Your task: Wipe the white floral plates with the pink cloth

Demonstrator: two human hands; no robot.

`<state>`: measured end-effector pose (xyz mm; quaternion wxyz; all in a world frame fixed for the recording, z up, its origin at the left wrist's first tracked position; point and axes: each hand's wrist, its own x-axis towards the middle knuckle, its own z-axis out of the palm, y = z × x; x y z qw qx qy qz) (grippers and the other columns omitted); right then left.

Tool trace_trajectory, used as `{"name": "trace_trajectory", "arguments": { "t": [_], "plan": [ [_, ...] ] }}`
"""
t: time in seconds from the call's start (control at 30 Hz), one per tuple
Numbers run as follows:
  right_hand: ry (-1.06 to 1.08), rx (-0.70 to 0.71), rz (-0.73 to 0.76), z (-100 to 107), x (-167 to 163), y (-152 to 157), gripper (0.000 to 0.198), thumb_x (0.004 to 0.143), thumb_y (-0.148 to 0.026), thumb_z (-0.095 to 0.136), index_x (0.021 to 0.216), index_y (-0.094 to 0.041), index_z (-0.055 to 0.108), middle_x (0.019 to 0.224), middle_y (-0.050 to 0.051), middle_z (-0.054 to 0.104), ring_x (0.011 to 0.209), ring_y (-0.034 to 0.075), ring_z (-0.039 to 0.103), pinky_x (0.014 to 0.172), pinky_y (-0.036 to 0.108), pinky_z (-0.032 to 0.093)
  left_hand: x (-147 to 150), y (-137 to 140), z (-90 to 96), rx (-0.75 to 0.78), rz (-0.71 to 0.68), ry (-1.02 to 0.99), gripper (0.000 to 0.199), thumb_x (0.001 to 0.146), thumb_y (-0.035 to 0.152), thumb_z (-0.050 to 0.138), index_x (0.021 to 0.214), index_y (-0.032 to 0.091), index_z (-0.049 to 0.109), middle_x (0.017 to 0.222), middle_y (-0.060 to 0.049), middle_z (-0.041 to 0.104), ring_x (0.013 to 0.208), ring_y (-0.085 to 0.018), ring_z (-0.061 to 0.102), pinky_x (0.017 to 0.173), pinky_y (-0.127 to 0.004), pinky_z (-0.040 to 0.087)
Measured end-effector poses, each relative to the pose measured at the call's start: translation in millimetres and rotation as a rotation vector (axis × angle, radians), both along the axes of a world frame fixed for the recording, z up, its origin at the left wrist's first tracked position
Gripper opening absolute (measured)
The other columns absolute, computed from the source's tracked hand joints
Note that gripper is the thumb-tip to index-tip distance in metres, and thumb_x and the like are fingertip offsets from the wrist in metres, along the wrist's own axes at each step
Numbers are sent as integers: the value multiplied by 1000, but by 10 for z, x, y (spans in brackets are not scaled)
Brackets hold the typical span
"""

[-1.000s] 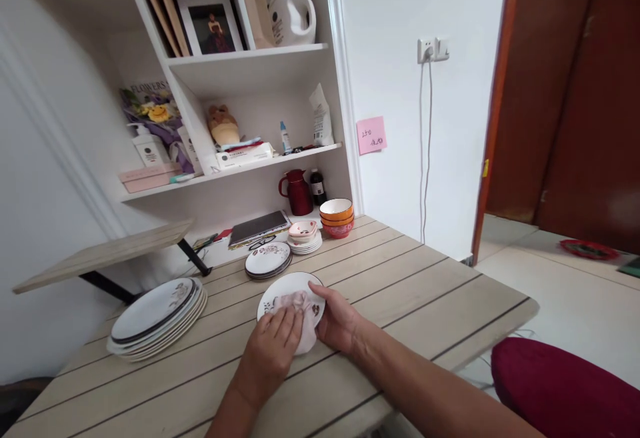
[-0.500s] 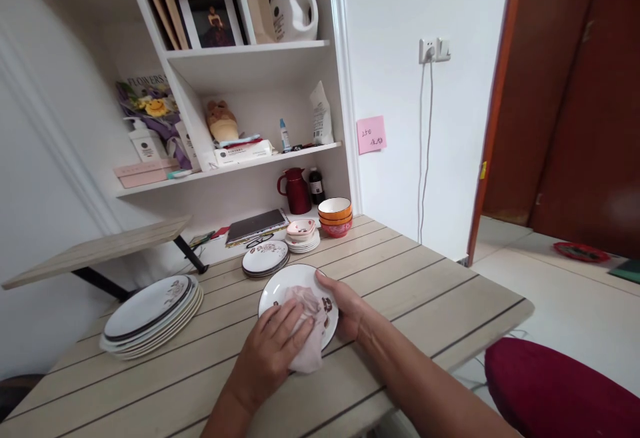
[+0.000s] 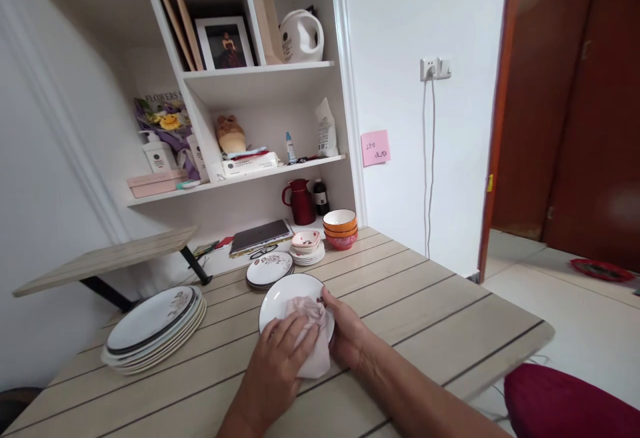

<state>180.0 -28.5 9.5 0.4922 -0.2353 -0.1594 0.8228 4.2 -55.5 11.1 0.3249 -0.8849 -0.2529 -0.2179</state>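
Note:
A white plate (image 3: 280,297) with a dark rim and brown pattern is held tilted above the table. My right hand (image 3: 349,329) grips its right edge, thumb on the face and fingers hidden behind. My left hand (image 3: 278,359) presses a pale pink cloth (image 3: 317,358) onto the plate's lower face, its fingers closed over the cloth. Just behind the plate sits a short stack of small patterned plates (image 3: 270,267). Beside it are small white dishes with a pinkish square dish (image 3: 306,241) on top. Orange and red bowls (image 3: 341,226) are stacked to the right.
A stack of large plates (image 3: 150,321) stands at the left of the slatted table (image 3: 450,318), near a raised wooden shelf (image 3: 110,255). A laptop (image 3: 263,235), a red jug (image 3: 301,202) and a dark bottle (image 3: 320,197) are at the back. A dark red chair (image 3: 565,401) stands at lower right.
The view has tilted up slightly, so everything sits lower in the picture. My left hand and the cloth have shifted over the plate, covering more of its brown pattern. Both grips are kept.

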Motion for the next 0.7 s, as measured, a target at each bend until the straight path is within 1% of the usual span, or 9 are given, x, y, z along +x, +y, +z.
{"name": "trace_trajectory", "arguments": {
  "t": [0.07, 0.13, 0.2, 0.27, 0.33, 0.4, 0.5, 0.6, 0.7],
  "plan": [
    [-40, 11, -97, 2, 40, 13, 51, 90, -52, 42, 100, -8, 64, 86, 12, 73, 75, 19, 67, 73, 29, 50, -33, 2, 18, -113, 40, 19, 62, 85, 35, 51, 143, 24, 32, 143, -7, 44, 131, -25, 38, 109, -45, 23],
    [-96, 8, -159, 0, 68, 23, 48, 91, -51, 41, 101, -9, 64, 84, 10, 73, 72, 19, 67, 71, 31, 51, -62, 7, 30, -186, 64, 22, 68, 86, 46, 47, 146, 23, 24, 149, -9, 35, 135, -27, 32, 111, -49, 21],
    [-153, -4, -176, -18, 75, 35, 46, 90, -51, 43, 100, -11, 64, 84, 10, 73, 69, 18, 67, 68, 31, 51, -80, 14, 30, -230, 58, 10, 72, 87, 52, 44, 147, 21, 20, 151, -10, 30, 137, -28, 29, 111, -52, 20],
    [-189, 0, -158, -50, 66, 47, 46, 90, -51, 43, 101, -11, 64, 86, 11, 73, 68, 18, 67, 67, 31, 51, -88, 28, 18, -257, 46, -7, 73, 87, 54, 43, 147, 21, 19, 152, -10, 29, 138, -28, 28, 111, -52, 20],
    [-208, 27, -132, -80, 50, 52, 48, 90, -52, 43, 102, -10, 64, 89, 12, 73, 70, 19, 67, 69, 32, 51, -87, 49, 0, -263, 46, -35, 67, 89, 47, 43, 147, 22, 19, 151, -9, 30, 138, -26, 28, 112, -51, 22],
    [-230, 55, -109, -92, 33, 39, 49, 89, -52, 44, 104, -10, 64, 91, 12, 73, 73, 20, 68, 73, 33, 51, -82, 76, -20, -248, 71, -56, 59, 92, 34, 41, 146, 24, 20, 150, -6, 33, 138, -23, 30, 112, -47, 23],
    [-251, 95, -79, -64, 14, -14, 47, 87, -51, 50, 110, -11, 62, 95, 11, 73, 79, 19, 68, 79, 33, 50, -74, 111, -46, -198, 105, -70, 58, 92, 17, 38, 146, 26, 20, 149, -4, 36, 137, -19, 32, 113, -44, 24],
    [-248, 174, -63, -13, -5, -80, 44, 86, -46, 54, 115, -14, 60, 98, 9, 73, 82, 19, 68, 81, 33, 49, -66, 116, -48, -126, 115, -61, 59, 90, 14, 39, 145, 26, 24, 148, -4, 37, 136, -19, 33, 113, -44, 23],
    [-207, 258, -64, 15, -30, -119, 40, 86, -38, 57, 118, -15, 57, 99, 9, 73, 83, 19, 68, 81, 34, 49, -50, 108, -30, -49, 152, -44, 56, 90, 16, 41, 144, 25, 29, 148, -5, 38, 136, -20, 33, 113, -45, 20]
  ]
}}
